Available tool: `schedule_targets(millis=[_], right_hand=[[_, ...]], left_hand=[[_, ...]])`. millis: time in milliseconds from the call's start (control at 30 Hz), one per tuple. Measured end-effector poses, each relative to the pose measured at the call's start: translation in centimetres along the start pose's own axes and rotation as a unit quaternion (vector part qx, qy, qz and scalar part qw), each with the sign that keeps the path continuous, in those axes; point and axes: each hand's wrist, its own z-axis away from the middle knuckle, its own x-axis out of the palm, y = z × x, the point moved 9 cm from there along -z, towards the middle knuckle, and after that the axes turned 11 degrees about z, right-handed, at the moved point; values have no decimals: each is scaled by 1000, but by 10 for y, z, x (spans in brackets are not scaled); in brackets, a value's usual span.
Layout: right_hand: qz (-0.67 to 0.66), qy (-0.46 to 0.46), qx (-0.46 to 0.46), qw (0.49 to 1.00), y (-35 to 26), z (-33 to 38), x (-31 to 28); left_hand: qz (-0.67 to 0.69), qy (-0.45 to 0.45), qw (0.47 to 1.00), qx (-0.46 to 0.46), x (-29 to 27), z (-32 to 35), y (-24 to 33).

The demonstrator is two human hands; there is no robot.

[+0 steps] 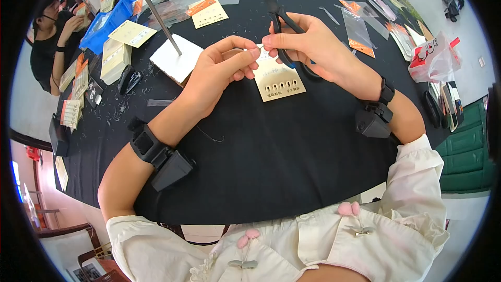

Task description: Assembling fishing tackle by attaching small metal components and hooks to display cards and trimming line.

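My left hand (227, 65) is closed in a pinch, its thumb and forefinger tips together. What lies between them is too small to make out. My right hand (313, 42) wraps round black scissors (271, 6), blades pointing up and away. Its thumb and forefinger also pinch, almost touching the left fingertips. Below both hands, a cream card (282, 82) with a row of small dark slots or hooks lies on the black cloth, its upper part partly covered by fingers. Under my left wrist, a thin curled thread (211, 137) lies on the cloth.
A metal rod (156, 13) rises from a white block (177, 57) at left. Beyond are a blue bin (107, 25), card stacks (115, 61) and clear sleeves (224, 1). A plastic bag (433, 57) stands at right. Another person (49, 47) sits at far left.
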Motion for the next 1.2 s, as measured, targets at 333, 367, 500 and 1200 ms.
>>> schedule_targets(millis=[333,367,500,1200], right_hand=[[42,19,-16,999,0,-1,-1],[13,17,-16,1000,-1,0,0],[-14,25,4,1000,0,3,-6],[448,121,-282,840,-27,49,-7]], left_hand=[[-29,0,1000,-5,1,-1,-1],[-20,7,1000,0,-1,0,0],[31,52,998,6,-9,0,-1],[76,67,995,25,-12,0,1]])
